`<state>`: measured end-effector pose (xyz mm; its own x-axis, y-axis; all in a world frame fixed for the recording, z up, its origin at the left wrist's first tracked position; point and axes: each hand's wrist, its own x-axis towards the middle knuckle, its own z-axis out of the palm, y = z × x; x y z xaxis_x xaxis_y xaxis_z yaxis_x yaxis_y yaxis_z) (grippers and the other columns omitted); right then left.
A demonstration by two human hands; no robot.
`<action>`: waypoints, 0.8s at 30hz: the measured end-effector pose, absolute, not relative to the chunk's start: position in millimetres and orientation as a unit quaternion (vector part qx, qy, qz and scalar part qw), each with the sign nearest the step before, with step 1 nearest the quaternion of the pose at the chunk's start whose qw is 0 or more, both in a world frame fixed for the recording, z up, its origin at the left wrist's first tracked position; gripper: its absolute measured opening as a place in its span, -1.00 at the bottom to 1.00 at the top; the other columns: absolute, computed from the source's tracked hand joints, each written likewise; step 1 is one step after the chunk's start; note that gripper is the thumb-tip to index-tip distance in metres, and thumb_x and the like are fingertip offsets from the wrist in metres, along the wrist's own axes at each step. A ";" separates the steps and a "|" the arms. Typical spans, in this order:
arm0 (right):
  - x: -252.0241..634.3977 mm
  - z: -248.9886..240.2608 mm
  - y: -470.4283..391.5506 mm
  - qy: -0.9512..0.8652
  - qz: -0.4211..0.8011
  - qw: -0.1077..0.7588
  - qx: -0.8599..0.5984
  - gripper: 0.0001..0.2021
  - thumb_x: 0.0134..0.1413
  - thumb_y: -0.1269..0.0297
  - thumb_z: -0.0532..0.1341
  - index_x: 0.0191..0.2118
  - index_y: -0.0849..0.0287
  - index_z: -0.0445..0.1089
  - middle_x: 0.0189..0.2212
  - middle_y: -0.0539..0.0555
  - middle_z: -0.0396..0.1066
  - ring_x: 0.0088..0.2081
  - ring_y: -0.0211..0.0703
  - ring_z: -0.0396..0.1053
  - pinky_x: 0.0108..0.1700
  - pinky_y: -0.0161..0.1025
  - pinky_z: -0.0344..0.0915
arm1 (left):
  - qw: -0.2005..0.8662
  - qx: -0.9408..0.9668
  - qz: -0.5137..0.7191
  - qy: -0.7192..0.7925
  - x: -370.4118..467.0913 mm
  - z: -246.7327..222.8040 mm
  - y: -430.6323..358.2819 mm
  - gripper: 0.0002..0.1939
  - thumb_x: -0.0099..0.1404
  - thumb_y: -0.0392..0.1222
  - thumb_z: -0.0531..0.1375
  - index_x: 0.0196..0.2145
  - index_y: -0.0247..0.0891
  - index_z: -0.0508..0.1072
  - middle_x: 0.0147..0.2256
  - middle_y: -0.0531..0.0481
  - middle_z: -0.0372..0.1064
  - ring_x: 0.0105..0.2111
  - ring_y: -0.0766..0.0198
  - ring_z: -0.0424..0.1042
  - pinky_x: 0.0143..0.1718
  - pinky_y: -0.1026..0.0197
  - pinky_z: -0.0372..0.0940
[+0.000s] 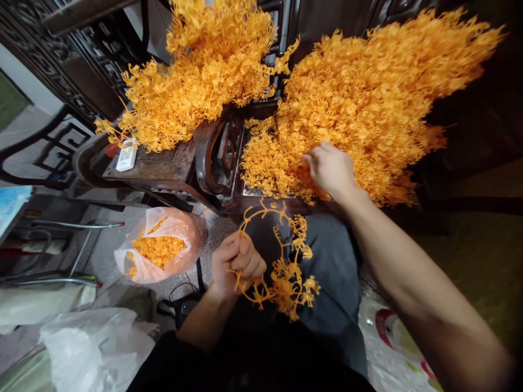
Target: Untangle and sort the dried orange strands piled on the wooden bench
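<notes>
The left hand (237,263) grips the orange ring (261,298) by its bare stem, perhaps sparing its blossoms; the right's (333,170) fingers dip into blossoms (281,158) at the chair seat's front edge (269,206), grasp unclear

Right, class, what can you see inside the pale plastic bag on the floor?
Through the open mouth of the bag, small orange pieces show. Whatever lies beneath them is covered and cannot be made out.

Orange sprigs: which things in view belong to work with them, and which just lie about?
In work:
sprig ring in left hand
big pile at right hand
filled pinkish bag, probably

Lying about, seemingly:
small white object
crumpled white bag
</notes>
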<state>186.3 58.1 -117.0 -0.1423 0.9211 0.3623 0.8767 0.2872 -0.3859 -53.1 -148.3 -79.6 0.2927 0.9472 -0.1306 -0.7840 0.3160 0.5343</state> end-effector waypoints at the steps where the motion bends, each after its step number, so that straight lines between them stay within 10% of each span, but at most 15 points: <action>1: 188.4 -119.4 66.6 -0.739 0.053 0.288 -0.607 -0.68 0.36 0.15 0.06 -0.27 0.21 0.47 -0.26 0.28 0.48 -0.26 0.07 0.40 -0.20 -0.07 0.25 | 0.782 0.177 0.554 0.225 -53.3 -80.0 -147.9 -0.72 0.34 -0.09 0.26 -0.46 -0.23 0.31 -0.73 0.30 -0.29 -0.77 0.48 -0.30 -0.69 0.39 -0.10; 8: 150.6 -117.2 83.3 -0.687 0.321 0.362 -0.542 -0.70 0.32 0.04 0.15 -0.20 0.17 0.46 -0.49 0.08 0.46 -0.47 -0.09 0.37 -0.30 -0.12 0.31 | 0.789 0.111 0.561 0.223 -46.6 -87.4 -131.5 -0.80 0.43 -0.24 0.15 -0.39 -0.25 0.35 -0.68 0.28 -0.26 -0.73 0.46 -0.33 -0.66 0.36 -0.13; 19: 118.8 -103.4 123.4 -0.833 0.045 0.218 -0.507 -0.61 0.34 0.24 0.02 0.09 0.39 0.39 0.16 0.47 0.29 0.20 0.42 0.24 0.20 0.33 0.18 | 0.769 0.083 0.585 0.244 -47.4 -86.7 -125.8 -0.65 0.55 -0.28 -0.08 -0.36 -0.28 0.37 -0.65 0.25 -0.27 -0.71 0.44 -0.35 -0.64 0.35 -0.10; 24: 121.0 -94.8 134.4 -0.870 0.049 0.162 -0.463 -0.54 0.36 0.39 -0.08 0.24 0.32 0.36 0.18 0.41 0.29 0.21 0.34 0.22 0.16 0.23 0.22 | 0.766 0.088 0.589 0.244 -49.2 -82.5 -124.5 -0.63 0.56 -0.28 -0.10 -0.35 -0.28 0.39 -0.65 0.25 -0.27 -0.71 0.44 -0.34 -0.64 0.35 -0.11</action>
